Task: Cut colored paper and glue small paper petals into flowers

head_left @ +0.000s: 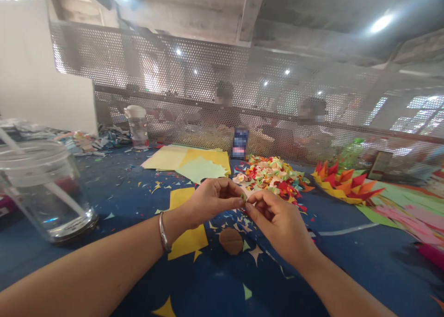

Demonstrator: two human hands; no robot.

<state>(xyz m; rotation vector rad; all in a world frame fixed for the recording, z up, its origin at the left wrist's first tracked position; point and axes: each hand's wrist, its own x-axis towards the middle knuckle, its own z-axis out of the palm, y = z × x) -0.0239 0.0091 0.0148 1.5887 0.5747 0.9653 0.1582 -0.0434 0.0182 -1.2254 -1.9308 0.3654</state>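
Observation:
Between the fingertips of both hands is a small light-green piece of paper (pixel 243 197). My left hand (pixel 217 198), with a silver bangle at the wrist, pinches it from the left. From the other side my right hand (pixel 277 215) grips it between thumb and forefinger. Below them a round brown cardboard disc (pixel 231 241) lies on the blue table among paper scraps. A yellow sheet (pixel 187 243) is partly covered by my left wrist. Just beyond the hands rises a heap of small folded paper pieces (pixel 274 173) in red, yellow, green and peach.
A clear plastic cup with straw (pixel 45 201) stands at left. Yellow and green sheets (pixel 169 157) lie farther back, near a phone (pixel 240 143) propped upright. On the right are a red-orange paper ring (pixel 347 187), coloured sheets and a bottle (pixel 352 153). A perforated metal screen (pixel 173 76) closes off the back.

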